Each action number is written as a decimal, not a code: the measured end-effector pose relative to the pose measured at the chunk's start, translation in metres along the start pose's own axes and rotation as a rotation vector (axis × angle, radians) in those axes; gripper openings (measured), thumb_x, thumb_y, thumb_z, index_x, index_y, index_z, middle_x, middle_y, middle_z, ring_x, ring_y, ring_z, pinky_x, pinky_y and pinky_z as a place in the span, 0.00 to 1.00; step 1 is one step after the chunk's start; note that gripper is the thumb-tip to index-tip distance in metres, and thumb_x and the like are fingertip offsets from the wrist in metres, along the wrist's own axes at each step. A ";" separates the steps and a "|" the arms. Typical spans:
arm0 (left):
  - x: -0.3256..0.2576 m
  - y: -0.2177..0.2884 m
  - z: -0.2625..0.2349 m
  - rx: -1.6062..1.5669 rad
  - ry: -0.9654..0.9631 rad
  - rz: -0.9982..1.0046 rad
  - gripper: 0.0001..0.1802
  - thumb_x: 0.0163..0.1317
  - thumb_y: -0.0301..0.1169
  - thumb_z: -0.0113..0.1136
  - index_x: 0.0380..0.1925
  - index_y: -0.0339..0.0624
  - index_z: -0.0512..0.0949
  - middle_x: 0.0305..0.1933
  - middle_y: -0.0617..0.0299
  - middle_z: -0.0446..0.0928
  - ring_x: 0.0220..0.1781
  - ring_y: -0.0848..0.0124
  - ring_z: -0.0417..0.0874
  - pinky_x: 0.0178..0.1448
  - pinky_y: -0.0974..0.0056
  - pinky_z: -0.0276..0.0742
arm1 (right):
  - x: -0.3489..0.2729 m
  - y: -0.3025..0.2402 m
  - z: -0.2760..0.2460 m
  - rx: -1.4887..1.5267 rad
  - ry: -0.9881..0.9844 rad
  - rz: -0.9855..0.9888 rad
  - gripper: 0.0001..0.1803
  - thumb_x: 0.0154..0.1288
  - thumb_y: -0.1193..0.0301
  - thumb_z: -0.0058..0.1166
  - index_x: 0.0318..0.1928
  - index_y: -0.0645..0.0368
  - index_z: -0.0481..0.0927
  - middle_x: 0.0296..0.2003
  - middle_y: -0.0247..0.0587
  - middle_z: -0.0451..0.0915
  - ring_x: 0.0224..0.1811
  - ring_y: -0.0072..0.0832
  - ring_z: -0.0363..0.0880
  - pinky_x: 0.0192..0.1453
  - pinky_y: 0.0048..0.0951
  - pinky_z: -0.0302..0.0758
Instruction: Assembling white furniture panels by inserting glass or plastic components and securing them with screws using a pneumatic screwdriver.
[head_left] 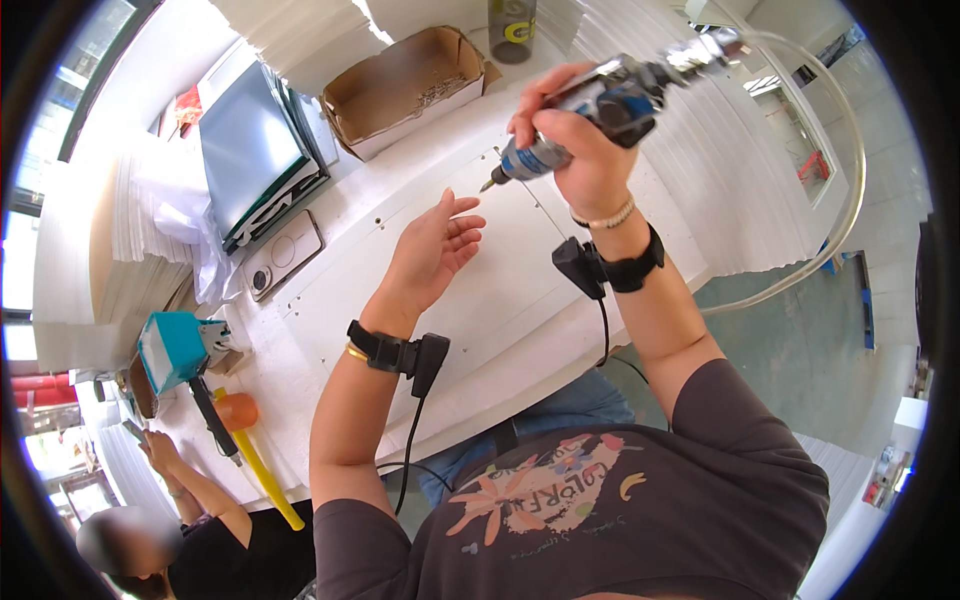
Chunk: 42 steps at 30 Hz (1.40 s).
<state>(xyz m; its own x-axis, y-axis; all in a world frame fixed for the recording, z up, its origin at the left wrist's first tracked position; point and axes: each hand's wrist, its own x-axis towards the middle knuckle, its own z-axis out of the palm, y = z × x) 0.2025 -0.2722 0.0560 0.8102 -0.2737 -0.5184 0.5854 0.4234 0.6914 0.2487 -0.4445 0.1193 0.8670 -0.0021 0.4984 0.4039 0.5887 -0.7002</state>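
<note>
The white work table spreads under both hands, and on it a pale flat panel slants toward two o'clock. Beyond the panel, at about eleven o'clock from the left hand, an open cardboard box holds a scatter of small metal screws. The blue-and-grey power screwdriver sits in the right hand, fingers and thumb wrapped round its barrel; its long axis runs from two o'clock at the tail to eight o'clock at the bit, so the working end points inward over the panel. The left hand is the nearer to that tip, which lies between one and two o'clock from its palm, just beside the fingertips. The left fingers are loosely curled and slightly apart, with nothing visible between them. The tool is blurred, so whether the bit touches the panel or hovers over it I cannot tell.
</note>
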 end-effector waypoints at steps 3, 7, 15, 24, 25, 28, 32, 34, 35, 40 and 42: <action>0.004 -0.010 -0.010 0.443 0.030 0.166 0.15 0.65 0.38 0.49 0.43 0.37 0.72 0.37 0.61 0.74 0.37 0.74 0.74 0.42 0.70 0.73 | 0.013 0.018 -0.010 -0.119 0.000 0.009 0.05 0.47 0.82 0.49 0.28 0.66 0.74 0.24 0.39 0.76 0.22 0.22 0.74 0.27 0.22 0.73; -0.009 -0.023 -0.008 1.477 -0.022 0.885 0.12 0.58 0.29 0.56 0.42 0.39 0.74 0.46 0.52 0.74 0.49 0.59 0.74 0.53 0.61 0.71 | 0.023 0.035 -0.019 -0.302 -0.048 -0.005 0.05 0.47 0.81 0.48 0.28 0.65 0.74 0.24 0.39 0.75 0.22 0.24 0.75 0.29 0.25 0.73; -0.016 -0.032 -0.006 1.799 -0.144 0.789 0.27 0.54 0.35 0.60 0.54 0.41 0.68 0.63 0.49 0.61 0.65 0.53 0.60 0.65 0.56 0.59 | 0.031 0.044 -0.022 -0.308 -0.036 0.012 0.05 0.47 0.80 0.49 0.29 0.65 0.75 0.23 0.39 0.76 0.22 0.24 0.75 0.28 0.24 0.73; -0.013 -0.034 -0.005 1.821 -0.132 0.775 0.25 0.54 0.35 0.60 0.53 0.41 0.69 0.61 0.49 0.64 0.64 0.53 0.61 0.66 0.55 0.57 | 0.038 0.054 -0.020 -0.342 -0.080 0.079 0.05 0.48 0.79 0.50 0.29 0.64 0.76 0.22 0.36 0.77 0.21 0.21 0.75 0.27 0.22 0.73; -0.014 -0.034 -0.005 1.825 -0.121 0.768 0.26 0.54 0.35 0.59 0.53 0.41 0.69 0.61 0.50 0.63 0.65 0.53 0.61 0.66 0.54 0.57 | 0.038 0.056 -0.018 -0.344 -0.079 0.081 0.05 0.48 0.79 0.50 0.29 0.64 0.76 0.22 0.36 0.77 0.21 0.21 0.75 0.27 0.22 0.73; -0.016 -0.035 -0.003 1.834 -0.109 0.748 0.26 0.54 0.36 0.59 0.54 0.42 0.68 0.62 0.50 0.62 0.65 0.53 0.60 0.67 0.54 0.56 | 0.040 0.058 -0.019 -0.342 -0.080 0.096 0.04 0.47 0.79 0.50 0.27 0.64 0.75 0.22 0.36 0.76 0.20 0.22 0.75 0.27 0.22 0.73; -0.017 -0.036 -0.003 1.862 -0.110 0.725 0.28 0.55 0.37 0.59 0.55 0.42 0.67 0.63 0.50 0.60 0.66 0.54 0.58 0.67 0.53 0.55 | 0.039 0.059 -0.020 -0.385 -0.112 0.111 0.03 0.46 0.79 0.49 0.25 0.64 0.74 0.20 0.36 0.75 0.20 0.22 0.74 0.26 0.23 0.72; -0.017 -0.037 -0.007 1.858 -0.106 0.731 0.28 0.55 0.38 0.59 0.55 0.43 0.67 0.63 0.50 0.60 0.66 0.54 0.58 0.67 0.53 0.55 | 0.038 0.061 -0.017 -0.391 -0.116 0.118 0.02 0.46 0.80 0.49 0.24 0.64 0.74 0.20 0.36 0.75 0.19 0.22 0.74 0.26 0.23 0.72; -0.017 -0.037 -0.008 1.855 -0.112 0.736 0.28 0.55 0.38 0.58 0.56 0.43 0.67 0.64 0.50 0.60 0.67 0.54 0.57 0.67 0.52 0.54 | 0.039 0.062 -0.018 -0.392 -0.117 0.118 0.02 0.46 0.80 0.49 0.24 0.64 0.74 0.20 0.37 0.75 0.20 0.23 0.74 0.26 0.23 0.72; -0.026 -0.031 -0.013 1.875 -0.139 0.656 0.27 0.57 0.39 0.57 0.56 0.44 0.66 0.65 0.49 0.57 0.68 0.54 0.54 0.68 0.50 0.52 | 0.040 0.063 -0.025 -0.362 -0.132 0.138 0.04 0.46 0.79 0.50 0.26 0.64 0.75 0.22 0.38 0.76 0.22 0.22 0.75 0.27 0.23 0.73; -0.036 -0.029 -0.017 1.895 -0.133 0.607 0.28 0.57 0.39 0.56 0.57 0.45 0.66 0.66 0.49 0.57 0.69 0.54 0.53 0.68 0.50 0.51 | 0.039 0.062 -0.022 -0.359 -0.130 0.142 0.06 0.46 0.79 0.50 0.29 0.64 0.76 0.23 0.39 0.77 0.22 0.23 0.75 0.28 0.23 0.73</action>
<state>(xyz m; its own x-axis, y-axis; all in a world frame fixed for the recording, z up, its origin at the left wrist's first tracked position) 0.1562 -0.2597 0.0460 0.8236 -0.5613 -0.0814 -0.5086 -0.7943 0.3322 0.3136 -0.4262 0.0841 0.8866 0.1744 0.4284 0.3792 0.2562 -0.8891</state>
